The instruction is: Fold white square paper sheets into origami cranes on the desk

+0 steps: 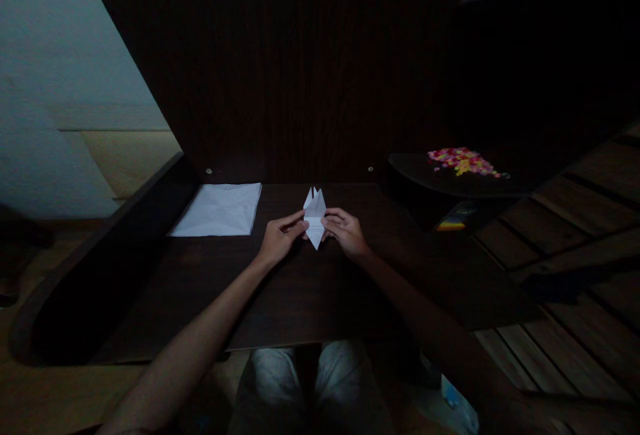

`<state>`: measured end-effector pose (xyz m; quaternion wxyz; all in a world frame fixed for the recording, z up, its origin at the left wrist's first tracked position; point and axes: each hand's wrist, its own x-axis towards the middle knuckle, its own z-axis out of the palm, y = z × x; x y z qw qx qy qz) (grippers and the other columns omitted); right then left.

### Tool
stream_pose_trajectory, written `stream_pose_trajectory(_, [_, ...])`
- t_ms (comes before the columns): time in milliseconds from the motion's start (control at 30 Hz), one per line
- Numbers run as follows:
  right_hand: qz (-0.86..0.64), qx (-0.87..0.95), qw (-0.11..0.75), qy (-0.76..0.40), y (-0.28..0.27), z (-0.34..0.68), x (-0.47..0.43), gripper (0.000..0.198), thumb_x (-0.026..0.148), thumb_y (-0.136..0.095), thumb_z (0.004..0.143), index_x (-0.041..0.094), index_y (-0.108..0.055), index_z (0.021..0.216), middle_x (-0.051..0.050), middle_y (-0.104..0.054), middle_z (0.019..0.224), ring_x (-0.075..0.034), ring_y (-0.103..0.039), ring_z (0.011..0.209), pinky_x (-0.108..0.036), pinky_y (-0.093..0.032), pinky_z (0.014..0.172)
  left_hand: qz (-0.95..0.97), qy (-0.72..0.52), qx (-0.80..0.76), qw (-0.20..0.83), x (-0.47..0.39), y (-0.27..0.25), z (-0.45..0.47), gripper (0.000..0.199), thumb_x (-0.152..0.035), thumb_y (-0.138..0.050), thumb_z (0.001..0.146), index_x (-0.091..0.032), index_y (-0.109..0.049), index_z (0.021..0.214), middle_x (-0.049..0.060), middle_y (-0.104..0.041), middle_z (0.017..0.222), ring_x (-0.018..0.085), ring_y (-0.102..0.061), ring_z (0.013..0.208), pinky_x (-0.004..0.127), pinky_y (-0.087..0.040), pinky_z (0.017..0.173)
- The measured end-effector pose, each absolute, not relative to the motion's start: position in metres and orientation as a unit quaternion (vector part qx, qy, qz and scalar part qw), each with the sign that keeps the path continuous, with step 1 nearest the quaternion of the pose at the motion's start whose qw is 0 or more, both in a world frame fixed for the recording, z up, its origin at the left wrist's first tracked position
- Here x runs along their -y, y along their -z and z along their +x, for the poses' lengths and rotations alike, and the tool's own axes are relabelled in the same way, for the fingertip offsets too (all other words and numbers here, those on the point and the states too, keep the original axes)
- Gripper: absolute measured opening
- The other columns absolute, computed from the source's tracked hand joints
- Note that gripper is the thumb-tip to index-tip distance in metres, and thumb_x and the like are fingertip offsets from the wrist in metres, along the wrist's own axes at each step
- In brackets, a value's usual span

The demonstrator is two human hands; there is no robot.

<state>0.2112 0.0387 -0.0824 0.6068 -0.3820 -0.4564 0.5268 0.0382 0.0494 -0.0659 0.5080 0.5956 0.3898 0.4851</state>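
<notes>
Left hand [281, 237] and right hand [349, 233] have fingers clamped on the folded paper [315, 223] over the bench [285, 305], where an uneven tug could tear it or skew its creases

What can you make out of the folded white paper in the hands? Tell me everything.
The folded paper is small, white and long, layered and matte. Its near end tapers to one point; its far end splits into pointed tips. A crease or fold edge crosses its middle. It is above the dark desk, pinched at its sides by the left hand and right hand. Whether it touches the desk I can't tell.
</notes>
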Motion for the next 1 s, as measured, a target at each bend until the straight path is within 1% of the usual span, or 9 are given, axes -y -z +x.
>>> stream_pose_trajectory(100, [-0.363,0.462,0.604,-0.538,0.0814,0.2107,-0.0378,0.027,0.034,-0.077,0.062,0.016,-0.067,0.08,-0.001,-0.067,0.068,-0.013,-0.06,0.051,-0.027,-0.052,0.048,0.602,-0.477,-0.399,0.502,-0.0486,0.0633,0.0371,0.038,-0.033,-0.071,0.07,-0.014,-0.071,0.103,0.008,-0.074,0.086,0.02,-0.067,0.069,0.034,-0.053,0.072])
stream_pose_trajectory(300, [-0.343,0.469,0.592,-0.559,0.0753,0.2108,-0.0339,0.022,0.037,-0.07,0.069,0.016,-0.069,0.076,-0.001,-0.064,0.062,-0.015,-0.061,0.057,-0.03,-0.055,0.052,0.592,-0.498,-0.398,0.493,-0.0499,0.064,0.0356,0.025,-0.03,-0.072,0.067,-0.016,-0.075,0.088,0.007,-0.074,0.092,0.024,-0.067,0.086,0.036,-0.051,0.081])
stream_pose_trajectory(467, [-0.39,0.491,0.592,-0.507,0.0749,0.2079,-0.0325,0.024,0.037,-0.075,0.066,0.016,-0.066,0.072,-0.001,-0.064,0.064,-0.014,-0.06,0.054,-0.029,-0.053,0.05,0.583,-0.496,-0.392,0.51,-0.0496,0.0649,0.0376,0.023,-0.029,-0.07,0.067,-0.016,-0.075,0.085,0.006,-0.074,0.088,0.023,-0.066,0.082,0.034,-0.05,0.077])
stream_pose_trajectory(600, [-0.401,0.514,0.591,-0.474,0.0763,0.2057,-0.0317,0.026,0.034,-0.077,0.062,0.017,-0.062,0.074,0.0,-0.063,0.066,-0.013,-0.06,0.057,-0.027,-0.052,0.051,0.578,-0.493,-0.393,0.518,-0.049,0.0646,0.0379,0.019,-0.028,-0.062,0.072,-0.016,-0.074,0.081,0.004,-0.072,0.082,0.018,-0.063,0.075,0.029,-0.049,0.069])
stream_pose_trajectory(667, [-0.404,0.525,0.593,-0.457,0.0771,0.2053,-0.0316,0.028,0.033,-0.078,0.061,0.018,-0.059,0.076,0.001,-0.06,0.065,-0.013,-0.059,0.057,-0.025,-0.051,0.05,0.588,-0.489,-0.388,0.515,-0.0481,0.0647,0.0382,0.02,-0.03,-0.059,0.076,-0.015,-0.071,0.082,0.003,-0.069,0.079,0.016,-0.062,0.073,0.026,-0.047,0.066])
stream_pose_trajectory(733, [-0.403,0.533,0.593,-0.449,0.0779,0.2055,-0.0316,0.032,0.031,-0.078,0.06,0.019,-0.055,0.078,0.003,-0.058,0.064,-0.011,-0.058,0.056,-0.024,-0.05,0.048,0.589,-0.492,-0.378,0.518,-0.0467,0.065,0.0393,0.022,-0.031,-0.063,0.074,-0.015,-0.066,0.09,0.0,-0.065,0.072,0.013,-0.06,0.068,0.023,-0.046,0.063])
stream_pose_trajectory(833, [-0.388,0.543,0.591,-0.453,0.0787,0.2066,-0.0317,0.037,0.031,-0.078,0.061,0.021,-0.048,0.08,0.005,-0.058,0.065,-0.011,-0.057,0.054,-0.023,-0.05,0.047,0.565,-0.501,-0.356,0.55,-0.045,0.0657,0.042,0.047,-0.029,-0.075,0.065,-0.017,-0.052,0.104,-0.005,-0.061,0.065,0.011,-0.059,0.059,0.022,-0.046,0.059])
stream_pose_trajectory(900, [-0.379,0.553,0.584,-0.458,0.0793,0.2078,-0.0315,0.039,0.031,-0.077,0.063,0.021,-0.045,0.082,0.005,-0.058,0.065,-0.01,-0.058,0.052,-0.023,-0.05,0.047,0.554,-0.497,-0.344,0.573,-0.0448,0.0658,0.0429,0.055,-0.029,-0.078,0.062,-0.018,-0.047,0.105,-0.005,-0.061,0.064,0.01,-0.059,0.057,0.022,-0.046,0.059])
stream_pose_trajectory(1000, [-0.372,0.563,0.574,-0.464,0.0812,0.2096,-0.0313,0.038,0.03,-0.075,0.065,0.022,-0.043,0.084,0.006,-0.057,0.064,-0.009,-0.057,0.049,-0.022,-0.049,0.045,0.555,-0.487,-0.338,0.584,-0.0457,0.0654,0.0421,0.055,-0.029,-0.079,0.06,-0.017,-0.048,0.103,-0.004,-0.061,0.064,0.01,-0.059,0.057,0.021,-0.046,0.058])
